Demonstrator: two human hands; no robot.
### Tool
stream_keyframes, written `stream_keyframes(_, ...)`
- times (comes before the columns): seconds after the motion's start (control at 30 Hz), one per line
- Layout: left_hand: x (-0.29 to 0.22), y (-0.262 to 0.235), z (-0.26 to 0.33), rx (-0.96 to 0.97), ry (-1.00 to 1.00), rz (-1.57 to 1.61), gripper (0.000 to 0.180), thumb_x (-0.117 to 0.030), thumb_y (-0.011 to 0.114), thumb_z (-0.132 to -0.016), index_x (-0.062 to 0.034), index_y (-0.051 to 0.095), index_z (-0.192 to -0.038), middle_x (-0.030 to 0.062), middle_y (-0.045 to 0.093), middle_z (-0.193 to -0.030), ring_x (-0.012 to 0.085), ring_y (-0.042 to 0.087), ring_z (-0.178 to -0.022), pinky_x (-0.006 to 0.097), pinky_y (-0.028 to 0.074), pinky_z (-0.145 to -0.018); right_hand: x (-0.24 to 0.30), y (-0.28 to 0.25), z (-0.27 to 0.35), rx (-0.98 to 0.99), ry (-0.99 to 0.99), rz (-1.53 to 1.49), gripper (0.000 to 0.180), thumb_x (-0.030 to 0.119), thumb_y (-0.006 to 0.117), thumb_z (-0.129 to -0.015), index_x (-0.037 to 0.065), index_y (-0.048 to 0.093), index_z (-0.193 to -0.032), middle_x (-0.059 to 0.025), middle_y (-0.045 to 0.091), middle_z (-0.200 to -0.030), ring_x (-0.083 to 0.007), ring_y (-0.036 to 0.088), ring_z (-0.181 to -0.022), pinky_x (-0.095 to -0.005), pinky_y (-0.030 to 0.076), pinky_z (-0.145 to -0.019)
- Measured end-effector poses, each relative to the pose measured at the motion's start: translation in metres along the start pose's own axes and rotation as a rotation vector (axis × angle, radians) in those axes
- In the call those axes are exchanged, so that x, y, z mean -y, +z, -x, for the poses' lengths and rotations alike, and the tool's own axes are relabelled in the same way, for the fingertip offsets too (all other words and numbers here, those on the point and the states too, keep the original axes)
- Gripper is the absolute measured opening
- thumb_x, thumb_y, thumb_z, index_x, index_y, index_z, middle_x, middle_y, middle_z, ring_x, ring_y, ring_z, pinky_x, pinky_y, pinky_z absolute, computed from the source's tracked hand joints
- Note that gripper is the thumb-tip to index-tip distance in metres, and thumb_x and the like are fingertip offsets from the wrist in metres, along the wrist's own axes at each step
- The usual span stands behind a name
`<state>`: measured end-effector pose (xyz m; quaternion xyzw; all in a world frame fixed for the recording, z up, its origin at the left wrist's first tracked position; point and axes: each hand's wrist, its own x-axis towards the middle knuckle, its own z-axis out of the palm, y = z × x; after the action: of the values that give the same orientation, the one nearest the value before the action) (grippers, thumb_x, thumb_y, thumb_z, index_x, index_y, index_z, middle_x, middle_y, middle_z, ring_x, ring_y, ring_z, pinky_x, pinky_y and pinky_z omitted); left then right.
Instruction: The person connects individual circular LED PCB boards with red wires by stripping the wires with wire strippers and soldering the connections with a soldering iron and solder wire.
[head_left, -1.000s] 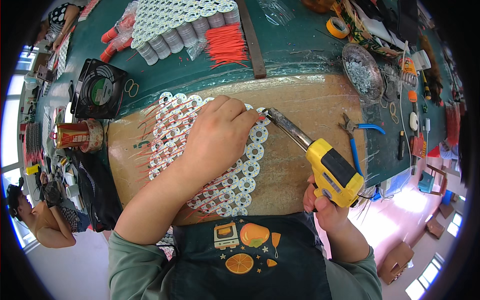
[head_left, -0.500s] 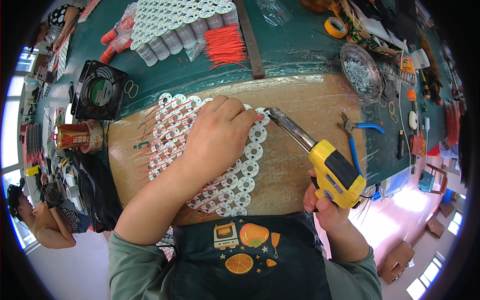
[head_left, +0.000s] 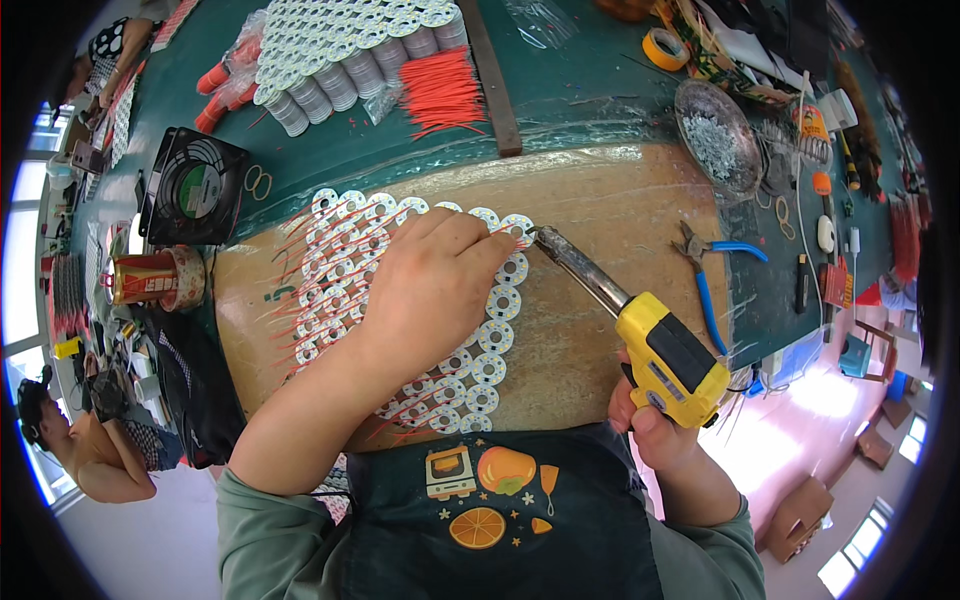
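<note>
My left hand [head_left: 432,285] reaches over several rows of small round white LED circuit boards [head_left: 490,369], its fingers pinched at the top-right board [head_left: 516,230]. A short red wire seems to be between the fingertips, mostly hidden by them. In my right hand [head_left: 652,425] is a yellow and black soldering gun [head_left: 668,350], gripped by its handle. The metal tip of the gun meets the right edge of that same board, close to my left fingertips. Red wires [head_left: 300,275] stick out to the left from many boards. My left hand and forearm cover the middle of the rows.
Beyond the brown work board [head_left: 590,310] stand stacked LED boards [head_left: 335,60] and a bundle of red wires [head_left: 440,90]. Blue-handled cutters [head_left: 706,285] and a metal dish [head_left: 715,140] are at right. A black fan [head_left: 195,185] stands left. Another person [head_left: 95,440] sits far left.
The soldering gun's tip has dropped slightly, nearer to my left fingertips at the board's right edge. My left hand stays at the same board. The whole view has shifted a little.
</note>
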<state>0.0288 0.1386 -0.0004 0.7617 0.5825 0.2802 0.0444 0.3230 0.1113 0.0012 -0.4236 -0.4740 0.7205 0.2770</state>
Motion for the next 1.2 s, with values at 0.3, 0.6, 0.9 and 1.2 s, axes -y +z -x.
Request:
stream_keyframes(0.3,-0.0019,0.0001,-0.0019,0.011,0.0,0.001,0.019,-0.004,0.073,-0.077,-0.0083,0.072,-0.095,0.0064,0.064,-0.086,0.0268,0.063,-0.08,0.039,0.05,-0.071,-0.0011,0.0006,0.0009,-0.016,0.018,0.003,0.083,0.049,0.081,-0.078,-0.004,0.046,-0.131,-0.0027,0.052,-0.072,-0.0124,0.051,-0.06,-0.0263,0.043,-0.055)
stream_keyframes(0.6,-0.0001,0.0016,-0.002,0.003,0.002,0.008,0.017,-0.005,0.073,-0.078,-0.0085,0.071,-0.094,0.0065,0.063,-0.085,0.0269,0.062,-0.079,0.039,0.05,-0.071,-0.0037,-0.0001,0.0003,0.037,-0.012,-0.007,0.055,0.034,0.075,-0.086,-0.001,0.052,-0.121,-0.0016,0.055,-0.075,-0.0114,0.053,-0.065,-0.0267,0.044,-0.059)
stream_keyframes(0.9,-0.0004,0.0008,-0.0019,0.027,-0.014,0.006,0.015,-0.006,0.072,-0.079,-0.0082,0.071,-0.094,0.0072,0.064,-0.086,0.0278,0.062,-0.081,0.039,0.05,-0.073,-0.0025,0.0014,0.0013,-0.014,-0.007,0.004,0.071,0.045,0.079,-0.082,-0.002,0.049,-0.125,-0.0027,0.051,-0.071,-0.0128,0.051,-0.061,-0.0278,0.044,-0.056)
stream_keyframes(1.2,-0.002,-0.003,-0.0004,-0.033,-0.01,0.009,0.016,-0.005,0.073,-0.078,-0.0075,0.071,-0.094,0.0063,0.063,-0.085,0.0275,0.062,-0.082,0.04,0.049,-0.074,0.0019,0.0006,0.0016,0.034,-0.031,-0.006,0.085,0.05,0.079,-0.081,-0.003,0.044,-0.137,-0.0026,0.052,-0.07,-0.0126,0.051,-0.058,-0.0264,0.043,-0.054)
